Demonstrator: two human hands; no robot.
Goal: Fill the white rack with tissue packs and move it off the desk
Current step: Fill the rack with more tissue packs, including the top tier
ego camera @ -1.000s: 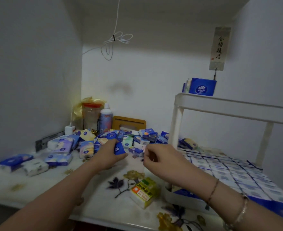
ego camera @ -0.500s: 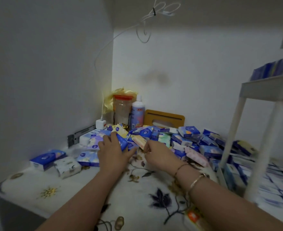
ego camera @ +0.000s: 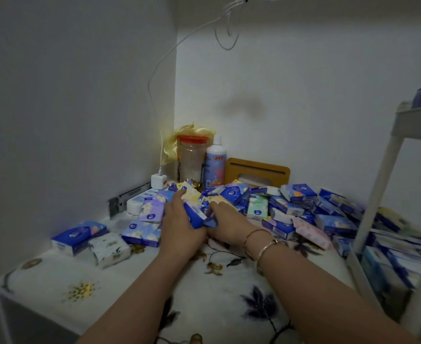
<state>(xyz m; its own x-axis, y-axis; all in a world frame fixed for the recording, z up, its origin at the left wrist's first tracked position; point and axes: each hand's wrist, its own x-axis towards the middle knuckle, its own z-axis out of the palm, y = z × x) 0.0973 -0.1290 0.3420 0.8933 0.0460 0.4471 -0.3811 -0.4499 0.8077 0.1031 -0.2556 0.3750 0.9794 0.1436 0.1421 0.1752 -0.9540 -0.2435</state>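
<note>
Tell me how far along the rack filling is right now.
Partly done: the white rack already holds packs on its lower shelf. In hand: the left hand grips a blue pack, the right hand digs into the pile. Left: many loose packs, and the rack sits on the desk.

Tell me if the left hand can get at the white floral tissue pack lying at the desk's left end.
Probably yes: the white floral pack lies in the open, nothing on it. But the left hand already grips a blue pack.
</note>
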